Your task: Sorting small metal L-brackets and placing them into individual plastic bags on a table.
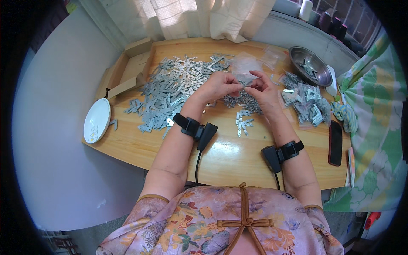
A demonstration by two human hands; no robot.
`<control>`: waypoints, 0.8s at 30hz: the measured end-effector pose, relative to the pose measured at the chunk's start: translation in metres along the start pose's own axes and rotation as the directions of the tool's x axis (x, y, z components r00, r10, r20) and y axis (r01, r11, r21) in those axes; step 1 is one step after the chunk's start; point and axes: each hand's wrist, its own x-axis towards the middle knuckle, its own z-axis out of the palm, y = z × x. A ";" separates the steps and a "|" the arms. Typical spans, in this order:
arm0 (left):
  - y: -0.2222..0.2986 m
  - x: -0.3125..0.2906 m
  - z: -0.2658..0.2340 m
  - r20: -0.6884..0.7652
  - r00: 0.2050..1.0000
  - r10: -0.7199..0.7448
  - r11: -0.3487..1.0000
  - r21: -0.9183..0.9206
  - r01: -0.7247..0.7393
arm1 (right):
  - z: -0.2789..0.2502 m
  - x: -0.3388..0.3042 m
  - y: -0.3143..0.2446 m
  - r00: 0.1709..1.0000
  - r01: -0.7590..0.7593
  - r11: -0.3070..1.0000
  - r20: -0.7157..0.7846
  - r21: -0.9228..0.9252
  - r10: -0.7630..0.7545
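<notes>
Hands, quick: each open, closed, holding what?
Left hand: fingers curled; can't tell if holding anything.
Right hand: partly curled; can't tell if holding anything.

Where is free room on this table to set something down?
Bare wood shows between plate and left forearm, between that and right forearm, and from there to phone. Crowded farther back: bracket pile, small-parts heap, filled bags.

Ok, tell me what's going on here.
At a wooden table, a person's left hand and right hand meet at the fingertips over small metal pieces. Anything between them is too small to make out. Flat metal brackets lie heaped to the left; filled clear bags and a metal bowl are on the right.
</notes>
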 end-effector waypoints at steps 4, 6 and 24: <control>0.005 0.001 0.001 0.075 0.997 -0.035 0.965 -0.258 0.053 | 0.000 0.001 0.004 0.999 0.019 1.000 -0.028 -0.003 -0.019; 0.004 0.003 0.001 0.136 0.989 -0.060 0.935 -0.339 0.103 | 0.000 0.001 0.004 0.999 0.030 1.000 -0.032 -0.002 -0.030; 0.009 -0.002 0.009 0.120 0.989 -0.090 0.892 -0.431 0.134 | -0.003 0.009 -0.003 0.993 0.097 0.989 -0.056 -0.109 -0.104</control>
